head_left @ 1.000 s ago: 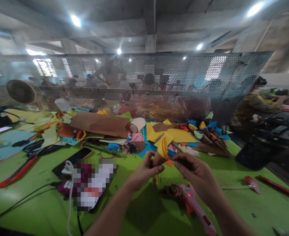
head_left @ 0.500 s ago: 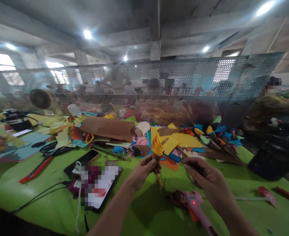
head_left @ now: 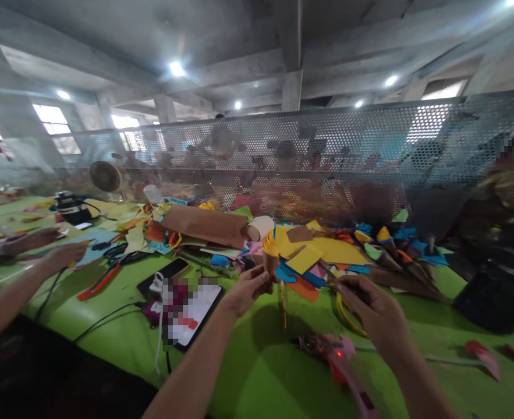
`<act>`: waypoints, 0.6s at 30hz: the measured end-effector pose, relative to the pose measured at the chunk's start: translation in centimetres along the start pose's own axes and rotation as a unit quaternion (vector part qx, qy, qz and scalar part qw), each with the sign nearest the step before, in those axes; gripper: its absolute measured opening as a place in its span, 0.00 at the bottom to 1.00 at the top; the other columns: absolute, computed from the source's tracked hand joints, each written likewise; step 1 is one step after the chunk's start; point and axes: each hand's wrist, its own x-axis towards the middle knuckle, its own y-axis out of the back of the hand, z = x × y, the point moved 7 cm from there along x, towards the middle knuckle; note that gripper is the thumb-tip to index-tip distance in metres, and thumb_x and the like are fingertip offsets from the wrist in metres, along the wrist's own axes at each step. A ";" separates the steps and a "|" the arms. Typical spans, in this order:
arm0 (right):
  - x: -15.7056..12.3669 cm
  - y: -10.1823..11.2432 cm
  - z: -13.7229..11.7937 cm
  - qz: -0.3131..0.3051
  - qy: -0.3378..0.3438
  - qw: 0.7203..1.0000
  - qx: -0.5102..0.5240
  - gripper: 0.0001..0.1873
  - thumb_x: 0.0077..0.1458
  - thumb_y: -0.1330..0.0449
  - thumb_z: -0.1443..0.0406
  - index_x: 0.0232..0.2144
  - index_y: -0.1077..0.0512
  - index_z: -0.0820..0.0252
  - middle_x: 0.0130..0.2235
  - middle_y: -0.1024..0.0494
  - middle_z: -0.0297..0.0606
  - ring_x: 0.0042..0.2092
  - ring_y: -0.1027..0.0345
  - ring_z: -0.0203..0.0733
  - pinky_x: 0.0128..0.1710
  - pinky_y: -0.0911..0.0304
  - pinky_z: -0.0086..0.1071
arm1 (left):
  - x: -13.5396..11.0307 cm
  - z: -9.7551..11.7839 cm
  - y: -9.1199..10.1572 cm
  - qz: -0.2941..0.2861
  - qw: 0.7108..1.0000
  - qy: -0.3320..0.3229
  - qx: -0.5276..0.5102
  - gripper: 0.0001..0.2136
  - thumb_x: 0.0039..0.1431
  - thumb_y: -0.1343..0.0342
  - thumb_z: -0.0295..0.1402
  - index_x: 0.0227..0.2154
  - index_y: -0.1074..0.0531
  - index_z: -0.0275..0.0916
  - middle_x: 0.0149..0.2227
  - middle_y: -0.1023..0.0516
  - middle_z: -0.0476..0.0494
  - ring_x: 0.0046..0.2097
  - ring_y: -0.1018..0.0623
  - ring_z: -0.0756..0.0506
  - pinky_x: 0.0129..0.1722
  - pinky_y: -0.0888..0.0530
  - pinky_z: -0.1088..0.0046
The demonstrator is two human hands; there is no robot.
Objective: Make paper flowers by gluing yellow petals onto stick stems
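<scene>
My left hand is closed around a brown paper cone with layered yellow paper curling out of its top. Just below and to the right of the cone is a thin yellow patterned stick; whether it is joined to the cone I cannot tell. To the right, my right hand grips scissors; a grey blade points up and left from the fingers, and a yellow handle loop shows below them. A pink glue gun with a lit red light lies beneath, its nozzle pointing left.
Paper scraps, a brown paper roll and finished-looking paper cones crowd the table's back. Two phones, a purple plug block with cables and red-handled scissors lie left. Another person's hands work at far left.
The view has turned left, bringing another person's hands and forearms into sight. My left hand has shifted slightly left with the cone; my right hand still holds the scissors, and more of their yellow loop shows.
</scene>
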 end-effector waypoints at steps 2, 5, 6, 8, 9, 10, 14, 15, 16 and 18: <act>0.3 0.1 0.5 -0.009 -0.014 1.000 0.001 0.16 0.52 0.39 0.52 0.34 0.24 0.58 0.35 0.20 0.40 0.33 0.29 0.42 0.31 0.35 0.30 | 0.1 0.3 0.2 0.008 1.000 -0.009 -0.001 0.20 0.46 0.30 0.39 0.41 0.24 0.34 0.34 0.22 0.43 0.30 0.25 0.51 0.34 0.30 0.74; 0.7 0.3 0.9 -0.010 -0.022 1.000 -0.010 0.16 0.51 0.40 0.52 0.34 0.24 0.58 0.36 0.20 0.41 0.35 0.28 0.44 0.32 0.35 0.32 | 0.1 0.4 0.3 0.014 1.000 -0.008 0.000 0.21 0.46 0.30 0.39 0.42 0.24 0.34 0.34 0.21 0.43 0.31 0.24 0.52 0.34 0.29 0.75; 0.8 0.4 1.0 -0.008 -0.019 1.000 -0.016 0.16 0.51 0.40 0.52 0.34 0.23 0.58 0.36 0.20 0.41 0.35 0.28 0.45 0.33 0.35 0.32 | 0.1 0.4 0.4 0.014 1.000 -0.006 0.002 0.22 0.46 0.30 0.39 0.43 0.24 0.34 0.35 0.21 0.43 0.31 0.24 0.52 0.34 0.29 0.75; 0.9 0.3 1.0 -0.008 -0.010 1.000 -0.025 0.16 0.52 0.41 0.52 0.34 0.24 0.58 0.36 0.20 0.41 0.36 0.28 0.46 0.34 0.35 0.33 | 0.2 0.3 0.6 0.015 1.000 -0.004 0.008 0.22 0.47 0.30 0.39 0.44 0.24 0.34 0.36 0.21 0.42 0.31 0.24 0.52 0.34 0.29 0.75; 0.9 0.3 1.0 -0.010 -0.005 1.000 -0.028 0.16 0.52 0.41 0.53 0.34 0.24 0.58 0.36 0.20 0.41 0.37 0.27 0.46 0.34 0.35 0.33 | 0.2 0.3 0.7 0.017 1.000 -0.004 0.013 0.22 0.47 0.30 0.39 0.44 0.24 0.34 0.36 0.21 0.42 0.31 0.24 0.52 0.34 0.29 0.75; 0.9 0.2 1.0 -0.013 0.000 0.999 -0.032 0.16 0.53 0.41 0.53 0.34 0.24 0.58 0.36 0.20 0.41 0.37 0.27 0.46 0.35 0.35 0.33 | 0.2 0.2 0.9 0.020 1.000 -0.004 0.017 0.22 0.47 0.30 0.39 0.44 0.25 0.34 0.36 0.21 0.42 0.31 0.24 0.52 0.33 0.28 0.75; 0.9 0.3 0.8 -0.011 0.009 0.999 -0.046 0.16 0.53 0.42 0.53 0.34 0.23 0.58 0.36 0.19 0.40 0.37 0.28 0.46 0.36 0.35 0.34 | 0.5 -0.1 1.7 0.041 0.999 -0.001 0.033 0.23 0.45 0.29 0.40 0.42 0.26 0.34 0.34 0.21 0.43 0.29 0.25 0.53 0.31 0.29 0.77; 0.9 0.4 0.8 -0.008 0.007 0.999 -0.047 0.16 0.53 0.42 0.53 0.34 0.23 0.58 0.36 0.19 0.40 0.36 0.28 0.46 0.36 0.35 0.34 | 0.7 -0.2 1.9 0.046 0.998 -0.001 0.040 0.24 0.44 0.29 0.41 0.42 0.26 0.34 0.33 0.21 0.44 0.28 0.26 0.54 0.30 0.30 0.78; 1.0 0.6 0.8 -0.005 0.004 0.999 -0.047 0.16 0.53 0.42 0.53 0.33 0.23 0.58 0.35 0.19 0.40 0.35 0.28 0.45 0.36 0.35 0.34 | 0.8 -0.3 2.1 0.050 0.998 -0.001 0.049 0.25 0.44 0.29 0.42 0.42 0.27 0.34 0.33 0.22 0.45 0.28 0.27 0.54 0.29 0.30 0.79; 1.0 0.8 0.9 -0.004 -0.005 0.999 -0.048 0.16 0.53 0.41 0.53 0.33 0.23 0.58 0.34 0.19 0.39 0.34 0.28 0.44 0.35 0.35 0.33 | 1.0 -0.6 2.3 0.056 0.996 -0.002 0.073 0.26 0.44 0.30 0.45 0.42 0.28 0.35 0.32 0.21 0.45 0.26 0.28 0.55 0.27 0.32 0.80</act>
